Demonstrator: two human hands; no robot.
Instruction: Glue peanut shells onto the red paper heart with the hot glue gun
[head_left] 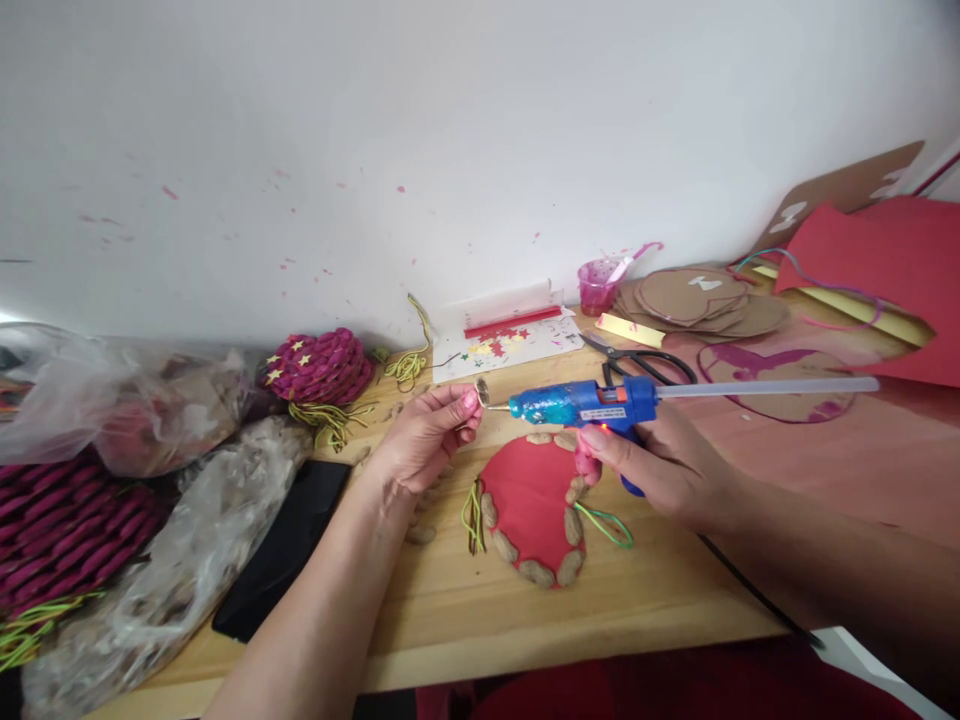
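Note:
My right hand (667,465) is closed round the handle of a blue hot glue gun (559,404), which has a long translucent glue stick (772,387) jutting from its back. Between thumb and fingers, my left hand (424,435) pinches a small peanut shell (482,391). The gun's nozzle tip points at that shell, touching it or very close. Below both hands lies a red heart-like piece (529,495), with peanut shells (537,573) along its edge. Yellow-green threads (472,515) stick out on its left and a green loop (609,525) on its right.
Magenta bundles (319,365), plastic bags (187,560) and a black pouch (289,550) crowd the left. Behind are star cutouts on white paper (502,345), a pink-stained cup (598,285), scissors (649,363) and cardboard pieces (690,295). Red sheets (885,270) lie at right. The gun's cord (757,590) trails right.

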